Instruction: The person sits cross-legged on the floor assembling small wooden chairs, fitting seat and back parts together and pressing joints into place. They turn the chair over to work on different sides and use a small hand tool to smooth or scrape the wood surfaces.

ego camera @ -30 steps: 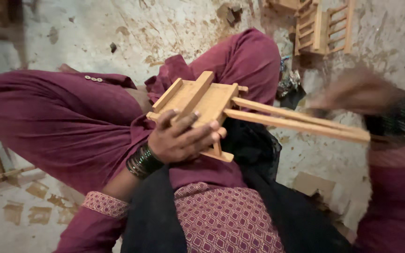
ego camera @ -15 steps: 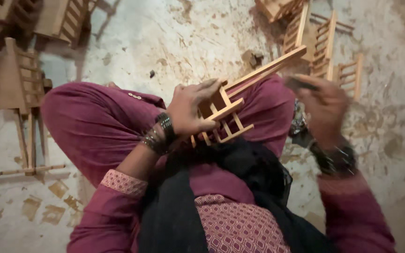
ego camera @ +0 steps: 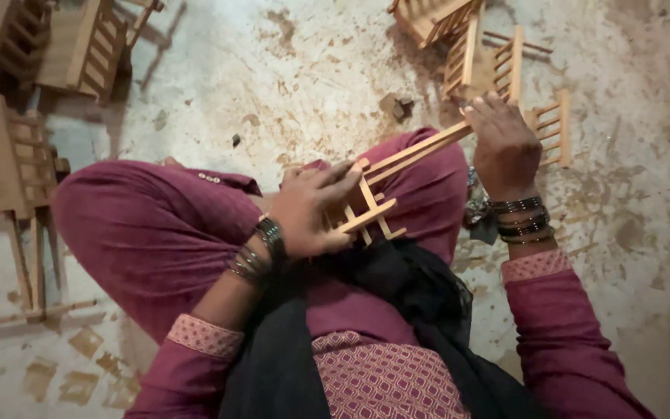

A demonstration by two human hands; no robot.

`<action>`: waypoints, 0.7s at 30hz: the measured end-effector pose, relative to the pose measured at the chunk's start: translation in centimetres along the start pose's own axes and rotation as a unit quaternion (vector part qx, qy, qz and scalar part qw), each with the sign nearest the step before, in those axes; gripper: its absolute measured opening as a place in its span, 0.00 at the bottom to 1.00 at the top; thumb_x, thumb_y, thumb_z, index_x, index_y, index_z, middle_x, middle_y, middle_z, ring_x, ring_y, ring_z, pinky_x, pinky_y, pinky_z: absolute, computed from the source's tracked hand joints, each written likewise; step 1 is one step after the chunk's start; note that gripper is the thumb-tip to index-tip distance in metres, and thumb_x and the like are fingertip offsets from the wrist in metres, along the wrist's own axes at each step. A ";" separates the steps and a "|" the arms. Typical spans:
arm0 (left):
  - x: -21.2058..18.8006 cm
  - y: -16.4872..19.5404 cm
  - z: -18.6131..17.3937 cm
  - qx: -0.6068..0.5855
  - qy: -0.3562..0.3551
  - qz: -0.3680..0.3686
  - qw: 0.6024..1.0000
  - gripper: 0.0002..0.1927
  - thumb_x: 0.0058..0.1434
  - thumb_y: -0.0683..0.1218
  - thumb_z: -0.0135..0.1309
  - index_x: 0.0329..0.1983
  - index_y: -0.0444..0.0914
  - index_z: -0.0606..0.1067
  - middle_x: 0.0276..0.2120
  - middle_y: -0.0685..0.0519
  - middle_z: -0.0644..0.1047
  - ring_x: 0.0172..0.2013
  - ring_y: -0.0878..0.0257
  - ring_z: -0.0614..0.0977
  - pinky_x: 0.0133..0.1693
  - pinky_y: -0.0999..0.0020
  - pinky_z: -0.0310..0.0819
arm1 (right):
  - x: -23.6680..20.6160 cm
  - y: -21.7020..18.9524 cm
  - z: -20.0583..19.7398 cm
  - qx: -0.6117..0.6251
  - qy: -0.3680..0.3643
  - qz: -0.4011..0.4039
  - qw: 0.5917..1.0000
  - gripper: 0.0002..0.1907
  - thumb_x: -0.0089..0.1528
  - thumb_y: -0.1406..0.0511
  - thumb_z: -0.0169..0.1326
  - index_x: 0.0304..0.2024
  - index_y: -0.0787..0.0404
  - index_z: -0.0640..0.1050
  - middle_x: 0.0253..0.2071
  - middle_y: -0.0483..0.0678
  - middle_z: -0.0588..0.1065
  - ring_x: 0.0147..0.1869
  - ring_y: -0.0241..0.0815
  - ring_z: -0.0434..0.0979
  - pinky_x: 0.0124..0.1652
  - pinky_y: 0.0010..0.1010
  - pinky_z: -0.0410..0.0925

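A small wooden frame piece [ego camera: 378, 203] made of light slats rests over my lap, with two long legs pointing up and right. My left hand [ego camera: 313, 211] covers its lower end and grips it. My right hand [ego camera: 503, 144] is closed around the far ends of the long legs. Both wrists carry dark bangles. I sit cross-legged on the floor in maroon clothing with a black scarf hanging down the front.
Several similar wooden slatted pieces [ego camera: 498, 66] lie on the floor beyond my right hand. More wooden pieces [ego camera: 17, 155] lie and stack at the left and top left. The floor [ego camera: 288, 70] is stained, rough concrete.
The wooden piece has been turned and lowered toward my lap. My right hand has slid up to the ends of the long legs. The view has shifted, showing more floor.
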State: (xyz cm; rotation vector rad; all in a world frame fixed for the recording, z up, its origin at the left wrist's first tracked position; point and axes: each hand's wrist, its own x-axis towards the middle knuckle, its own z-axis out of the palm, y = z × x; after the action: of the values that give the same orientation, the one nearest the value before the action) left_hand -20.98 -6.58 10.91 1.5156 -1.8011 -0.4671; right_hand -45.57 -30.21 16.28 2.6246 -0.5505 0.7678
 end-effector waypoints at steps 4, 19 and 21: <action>0.5 0.0 0.8 -0.008 0.016 0.002 1.000 0.53 0.40 0.59 0.64 0.73 0.41 0.65 0.68 0.46 0.70 0.61 0.50 0.73 0.61 0.52 0.56 | -1.2 -3.5 -1.5 -0.049 -0.004 -0.002 0.999 0.10 0.69 0.70 0.53 0.50 0.63 0.82 0.50 0.53 0.81 0.50 0.47 0.82 0.41 0.36 0.75; 2.1 -4.9 -0.7 -0.244 -0.054 -0.004 0.968 0.48 0.49 0.52 0.67 0.73 0.38 0.64 0.73 0.42 0.64 0.72 0.52 0.65 0.70 0.61 0.58 | -2.6 0.4 -1.3 -0.006 0.108 0.035 0.993 0.17 0.63 0.73 0.50 0.54 0.66 0.79 0.51 0.58 0.79 0.54 0.54 0.82 0.53 0.41 0.76; 2.2 -7.2 -0.9 -0.306 -0.080 -0.008 0.949 0.47 0.51 0.47 0.69 0.74 0.37 0.63 0.75 0.42 0.62 0.75 0.53 0.61 0.71 0.60 0.54 | -3.2 -3.9 0.6 0.059 0.073 -0.056 0.994 0.15 0.65 0.71 0.51 0.54 0.62 0.79 0.53 0.55 0.79 0.56 0.51 0.81 0.55 0.40 0.76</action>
State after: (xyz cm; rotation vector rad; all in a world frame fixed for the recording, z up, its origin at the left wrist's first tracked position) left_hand -15.47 -10.26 7.22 1.0764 -1.5517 -1.0693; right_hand -46.04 -26.24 13.14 2.6502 -0.3240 0.9736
